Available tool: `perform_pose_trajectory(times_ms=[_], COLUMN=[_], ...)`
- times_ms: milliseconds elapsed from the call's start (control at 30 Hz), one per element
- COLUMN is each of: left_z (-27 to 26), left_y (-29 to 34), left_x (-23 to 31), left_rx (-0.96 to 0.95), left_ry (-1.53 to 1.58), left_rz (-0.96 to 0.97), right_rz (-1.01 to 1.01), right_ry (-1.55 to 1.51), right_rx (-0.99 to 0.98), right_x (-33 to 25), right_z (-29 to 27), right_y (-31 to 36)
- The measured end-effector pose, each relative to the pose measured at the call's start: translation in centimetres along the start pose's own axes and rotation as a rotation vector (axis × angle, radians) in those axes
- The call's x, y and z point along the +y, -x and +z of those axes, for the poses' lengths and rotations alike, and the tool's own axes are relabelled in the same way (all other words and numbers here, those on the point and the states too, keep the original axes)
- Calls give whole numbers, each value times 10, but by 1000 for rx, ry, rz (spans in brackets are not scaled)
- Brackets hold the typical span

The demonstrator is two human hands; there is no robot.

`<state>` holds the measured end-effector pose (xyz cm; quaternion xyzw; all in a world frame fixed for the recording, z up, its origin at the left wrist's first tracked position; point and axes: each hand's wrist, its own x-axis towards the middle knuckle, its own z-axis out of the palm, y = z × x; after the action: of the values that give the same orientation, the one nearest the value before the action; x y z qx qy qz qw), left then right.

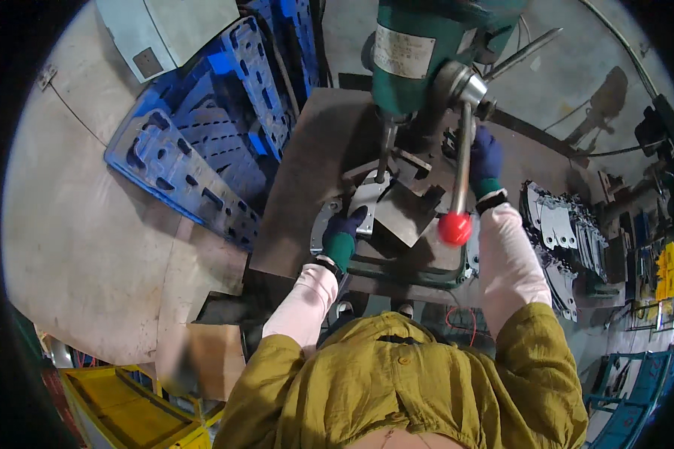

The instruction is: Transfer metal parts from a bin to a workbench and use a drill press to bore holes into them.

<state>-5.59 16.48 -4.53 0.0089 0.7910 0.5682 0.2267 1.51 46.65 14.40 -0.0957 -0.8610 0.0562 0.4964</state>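
Observation:
My left hand [343, 227], in a dark blue glove with a green cuff, grips the near end of a flat silver metal plate [368, 197]. The plate's far end lies under the drill bit [386, 150] of a green drill press [401, 82]. Beside that hand is a curved metal plate [323, 223]. A metal block [408, 215] sits just right of the held plate. My right hand [487, 156], gloved alike, is right beside the press's feed lever [463, 161], which ends in a red ball knob [454, 228]. Its fingers are hidden, so its grip does not show.
Several shaped metal plates [558, 224] lie in rows and piles at the right of the worktable [292, 187]. Blue plastic pallets [195, 172] lean at the left, near a grey box [168, 34]. A cardboard box [216, 361] and a yellow frame [131, 408] stand lower left.

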Motion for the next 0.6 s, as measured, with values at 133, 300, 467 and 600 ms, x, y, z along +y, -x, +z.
perform_pose_trajectory(times_ms=[133,300,467,600], left_z=[-11,-12,0,-8], left_y=[9,26,52,35], left_x=[7,38,54,42], left_rx=[8,-33,-136,-123], left_ry=[-58,-56,400,150], left_rz=[-3,-2,37,30], right_rz=[601,800,653,1044], right_ry=[-411,-557,-1087,-2011], right_rx=[-305,-486,-563,-507], right_x=[-79,-88,-132,-165], right_z=[-21,-32,-90,-136], right_y=[24,37,17,-43])
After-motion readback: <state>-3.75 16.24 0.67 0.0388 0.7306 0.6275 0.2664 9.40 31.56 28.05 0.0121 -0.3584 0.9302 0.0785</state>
